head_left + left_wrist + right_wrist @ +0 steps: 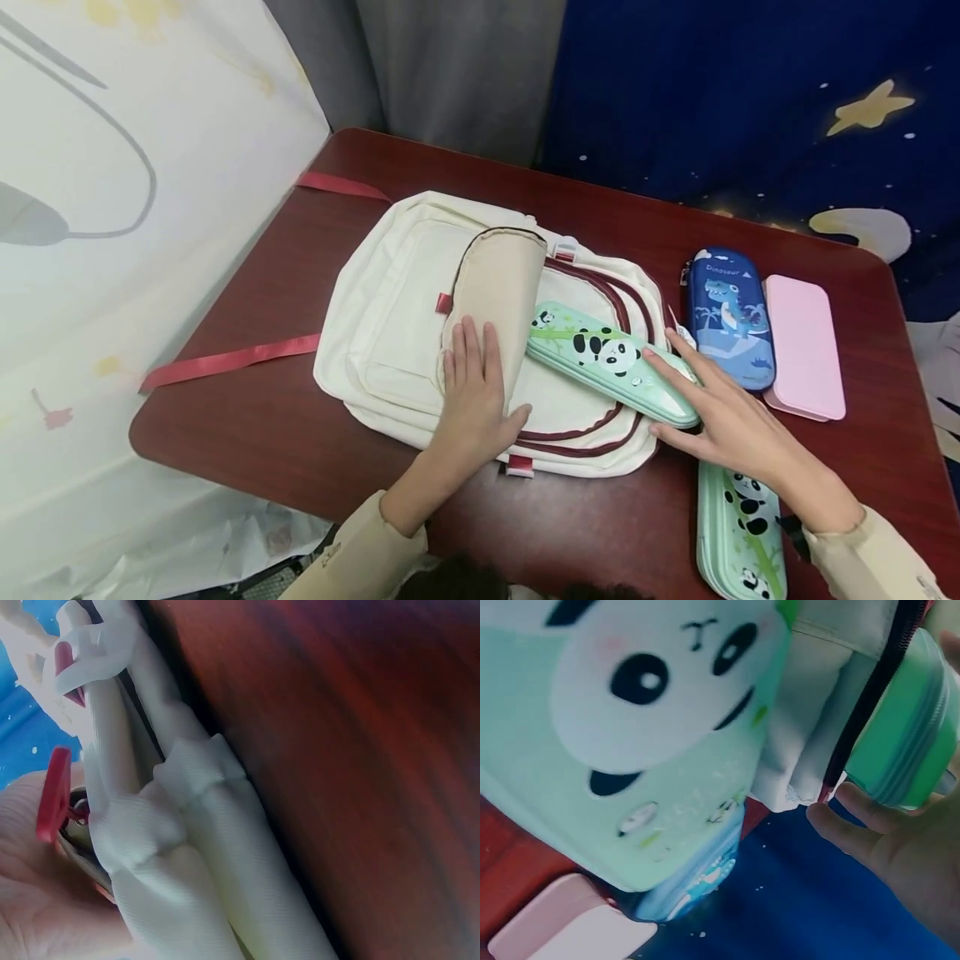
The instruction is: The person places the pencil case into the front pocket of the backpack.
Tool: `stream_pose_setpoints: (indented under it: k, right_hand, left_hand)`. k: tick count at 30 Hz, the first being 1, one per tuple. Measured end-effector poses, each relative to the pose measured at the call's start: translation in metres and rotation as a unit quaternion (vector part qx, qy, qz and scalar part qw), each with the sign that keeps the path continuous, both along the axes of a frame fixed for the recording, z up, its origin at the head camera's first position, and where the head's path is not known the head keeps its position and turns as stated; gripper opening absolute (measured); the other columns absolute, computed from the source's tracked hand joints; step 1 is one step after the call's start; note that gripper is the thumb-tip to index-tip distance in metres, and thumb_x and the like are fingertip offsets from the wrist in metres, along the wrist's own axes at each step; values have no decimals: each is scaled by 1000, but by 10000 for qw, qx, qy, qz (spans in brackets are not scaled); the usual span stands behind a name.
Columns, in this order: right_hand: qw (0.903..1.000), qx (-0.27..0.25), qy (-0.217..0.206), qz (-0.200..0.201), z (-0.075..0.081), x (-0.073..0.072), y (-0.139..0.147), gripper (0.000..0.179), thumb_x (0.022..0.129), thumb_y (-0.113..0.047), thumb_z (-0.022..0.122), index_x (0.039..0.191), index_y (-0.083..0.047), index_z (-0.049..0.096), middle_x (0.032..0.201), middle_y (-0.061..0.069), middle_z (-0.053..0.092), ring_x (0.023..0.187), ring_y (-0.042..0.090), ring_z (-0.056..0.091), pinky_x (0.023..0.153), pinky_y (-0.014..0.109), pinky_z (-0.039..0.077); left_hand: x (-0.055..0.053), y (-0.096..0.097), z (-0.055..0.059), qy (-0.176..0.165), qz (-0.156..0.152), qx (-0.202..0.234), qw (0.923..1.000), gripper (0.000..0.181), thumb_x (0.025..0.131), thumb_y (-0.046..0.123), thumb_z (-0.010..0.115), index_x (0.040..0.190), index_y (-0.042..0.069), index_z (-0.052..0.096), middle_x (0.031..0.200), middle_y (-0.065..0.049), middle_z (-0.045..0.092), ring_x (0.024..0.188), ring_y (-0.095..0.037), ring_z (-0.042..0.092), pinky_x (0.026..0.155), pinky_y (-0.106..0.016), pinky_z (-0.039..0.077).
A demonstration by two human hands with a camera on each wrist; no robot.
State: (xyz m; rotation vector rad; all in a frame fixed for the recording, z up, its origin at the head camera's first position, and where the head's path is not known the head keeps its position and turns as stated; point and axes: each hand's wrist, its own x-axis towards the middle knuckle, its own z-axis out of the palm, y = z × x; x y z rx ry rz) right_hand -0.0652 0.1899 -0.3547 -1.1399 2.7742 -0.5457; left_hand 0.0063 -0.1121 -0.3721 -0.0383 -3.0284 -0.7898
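A cream backpack lies flat on the table, its beige-lined front panel folded back. My left hand rests on that panel with fingers stretched out. A mint-green panda pencil case lies slantwise across the backpack, its left end under the panel's edge. My right hand holds its right end, fingers on the far side and thumb on the near side. The right wrist view shows this case between thumb and fingers. In the left wrist view, the hand is beside a red zip pull.
A second panda pencil case lies below my right forearm. Right of the backpack are a blue dinosaur pencil case and a pink box. Red straps trail left over the table. Curtains hang behind.
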Motion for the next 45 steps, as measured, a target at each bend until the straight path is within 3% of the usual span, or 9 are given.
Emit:
stream_pose_setpoints:
  k: [3, 8, 14, 20, 24, 27, 31, 36, 45]
  right_hand:
    - [10000, -59, 46, -39, -4, 0, 0, 85, 74, -35, 76, 146, -24, 33, 152, 12, 19, 130, 39, 30, 87, 60, 36]
    - [9994, -270, 172, 117, -6, -6, -3, 84, 72, -30, 77, 145, -20, 36, 146, 15, 29, 124, 38, 36, 88, 57, 36]
    - [9973, -503, 332, 411, -8, -21, -9, 82, 71, -23, 79, 143, -17, 39, 140, 16, 36, 118, 33, 40, 85, 52, 39]
    - [9986, -368, 231, 314, -8, -36, -21, 83, 74, -28, 78, 145, -20, 36, 141, 17, 35, 120, 33, 38, 88, 54, 39]
    - [9996, -195, 56, 206, -9, -50, -37, 81, 78, -33, 75, 146, -22, 32, 142, 17, 32, 123, 34, 35, 90, 55, 38]
    - [9993, -101, 54, 355, -12, -64, -54, 80, 79, -34, 73, 147, -21, 31, 143, 18, 30, 125, 35, 34, 92, 53, 38]
    - [9978, -54, 147, 643, -21, -78, -78, 80, 80, -36, 72, 147, -20, 31, 143, 19, 31, 127, 36, 33, 94, 51, 37]
    - [9976, -43, 168, 676, -24, -80, -85, 79, 81, -36, 70, 147, -21, 30, 146, 18, 28, 130, 36, 31, 96, 52, 35]
    - [9973, 277, 448, 518, -18, -66, -55, 76, 82, -23, 71, 147, -21, 31, 146, 21, 27, 130, 37, 29, 98, 55, 32]
  left_hand:
    - [-1, 1, -1, -77, -81, -82, 9999, 104, 74, 19, 71, 146, -5, 0, 150, -25, -16, 137, -35, -18, 107, -54, 0]
    - [0, 2, -1, -83, -213, 543, 9983, 96, 68, -7, 55, 146, -6, -2, 149, -24, -20, 135, -34, -22, 105, -56, -5]
    - [2, 0, 0, -8, -284, 777, 9966, 91, 70, -7, 50, 145, -7, -1, 149, -25, -19, 135, -35, -21, 104, -58, -5]
    - [3, -3, 5, 73, -411, 1268, 9910, 87, 73, -9, 46, 145, -7, -2, 149, -23, -19, 135, -34, -21, 104, -56, -9]
    - [3, -5, 12, 117, -541, 1783, 9824, 85, 74, -11, 43, 146, -6, -2, 150, -22, -17, 136, -31, -20, 104, -54, -10]
    - [4, -6, 14, 125, -613, 2035, 9771, 85, 74, -11, 42, 146, -4, -2, 151, -20, -17, 137, -29, -20, 104, -54, -10]
    - [8, -4, 12, 104, -604, 2047, 9769, 86, 74, -12, 43, 147, -2, -2, 151, -18, -18, 137, -28, -21, 104, -55, -10]
    - [10, -4, 12, 115, -559, 1913, 9799, 87, 74, -12, 46, 147, -2, -1, 151, -18, -17, 137, -28, -20, 104, -54, -10]
    - [11, -6, 10, 310, -498, 2012, 9778, 87, 75, -11, 44, 148, 1, -2, 152, -15, -17, 138, -28, -18, 105, -52, -10]
